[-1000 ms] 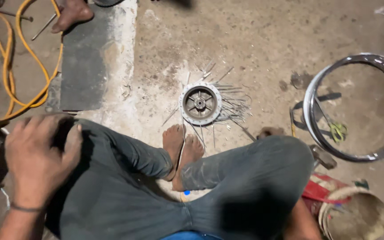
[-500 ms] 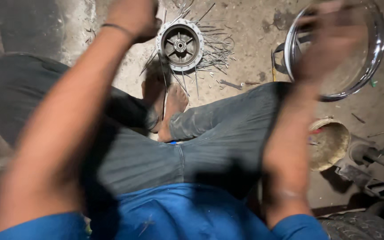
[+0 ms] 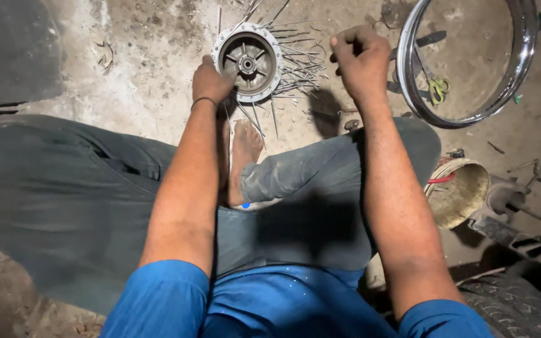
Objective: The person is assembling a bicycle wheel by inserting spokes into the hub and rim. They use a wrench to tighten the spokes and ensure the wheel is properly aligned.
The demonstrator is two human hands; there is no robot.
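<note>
Hub (image 3: 247, 62) (round, grey metal, spokes (image 3: 295, 69) fanned out) under left hand (image 3: 212, 81)

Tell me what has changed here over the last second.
The left hand left the knee and reached forward to the wheel hub; it now rests on the hub's near-left edge. The right hand, out of view a second ago, came forward and hovers closed above the loose spokes; whether its grip holds anything cannot be told. The hub, spokes, chrome rim and crossed legs stayed where they were.
</note>
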